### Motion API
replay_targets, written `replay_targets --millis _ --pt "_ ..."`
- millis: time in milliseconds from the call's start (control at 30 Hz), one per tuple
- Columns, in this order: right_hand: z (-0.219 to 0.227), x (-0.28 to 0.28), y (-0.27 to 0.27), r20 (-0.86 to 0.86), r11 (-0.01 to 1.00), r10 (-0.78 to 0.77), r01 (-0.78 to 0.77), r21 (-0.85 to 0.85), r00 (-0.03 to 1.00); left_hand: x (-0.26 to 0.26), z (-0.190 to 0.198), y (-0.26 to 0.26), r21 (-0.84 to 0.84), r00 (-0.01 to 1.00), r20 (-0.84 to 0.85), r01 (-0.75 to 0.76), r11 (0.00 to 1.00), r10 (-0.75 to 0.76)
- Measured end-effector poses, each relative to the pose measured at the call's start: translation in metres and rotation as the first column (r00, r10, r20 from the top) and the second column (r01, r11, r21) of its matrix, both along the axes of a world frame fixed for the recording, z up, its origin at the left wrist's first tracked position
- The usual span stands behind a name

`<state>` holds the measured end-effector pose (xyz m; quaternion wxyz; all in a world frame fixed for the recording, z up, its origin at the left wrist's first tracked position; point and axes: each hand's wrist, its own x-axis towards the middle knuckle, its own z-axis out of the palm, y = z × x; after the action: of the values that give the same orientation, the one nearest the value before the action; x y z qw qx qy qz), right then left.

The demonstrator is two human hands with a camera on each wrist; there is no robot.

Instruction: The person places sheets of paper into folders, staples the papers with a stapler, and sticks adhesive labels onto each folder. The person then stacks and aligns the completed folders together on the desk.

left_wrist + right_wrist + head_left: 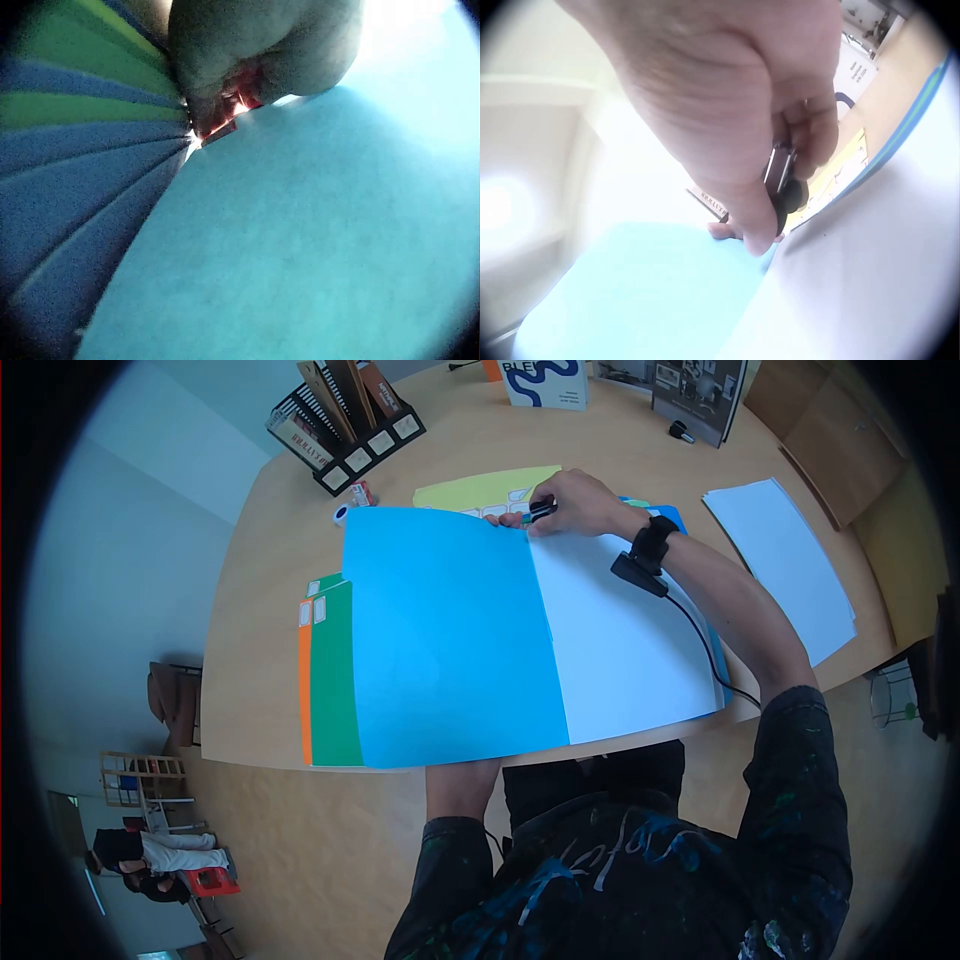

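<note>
A blue folder lies spread at the table's front edge, a white sheet on its right half. My right hand grips a small black and silver tool at the top of the fold; its exact kind cannot be told. Beneath the blue cover, my left hand holds the folder near the fold, only its fingertips showing past the top edge in the head view. Blue and green folder leaves fan out beside that hand. Green and orange folders stick out on the left.
Behind the folder lies a yellow-green folder. White sheets are stacked at right. A black organizer with books, a tape roll and a small red-white box stand back left. Upright books line the back.
</note>
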<state>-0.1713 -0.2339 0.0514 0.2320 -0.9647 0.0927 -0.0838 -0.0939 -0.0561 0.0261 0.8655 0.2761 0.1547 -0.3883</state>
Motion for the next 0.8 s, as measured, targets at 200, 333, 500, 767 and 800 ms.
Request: replay_targets --millis 200,333,500,767,800 --pt "-0.022 -0.033 -0.071 0.287 0.899 -0.436 0.396 0.188 0.853 0.005 -0.012 -0.012 -0.041 1.000 -0.015 0.001 0.999 -0.001" --pt "-0.041 -0.074 -0.131 0.262 0.796 -0.604 0.584 0.159 0.753 -0.004 -0.014 -0.019 -0.006 0.995 0.085 -0.047 0.999 0.047" --pt "-0.045 -0.093 -0.141 0.157 0.712 -0.702 0.690 0.132 0.695 -0.008 -0.010 -0.020 0.061 0.993 0.104 -0.068 0.996 0.061" --pt "-0.055 -0.094 -0.132 0.452 0.625 -0.649 0.768 -0.141 0.612 -0.006 -0.012 -0.013 -0.020 0.999 0.034 -0.032 0.999 0.033" --pt "-0.049 -0.095 -0.119 0.620 0.567 -0.542 0.791 -0.229 0.567 -0.004 -0.011 -0.014 -0.035 0.998 -0.011 -0.060 0.998 0.060"
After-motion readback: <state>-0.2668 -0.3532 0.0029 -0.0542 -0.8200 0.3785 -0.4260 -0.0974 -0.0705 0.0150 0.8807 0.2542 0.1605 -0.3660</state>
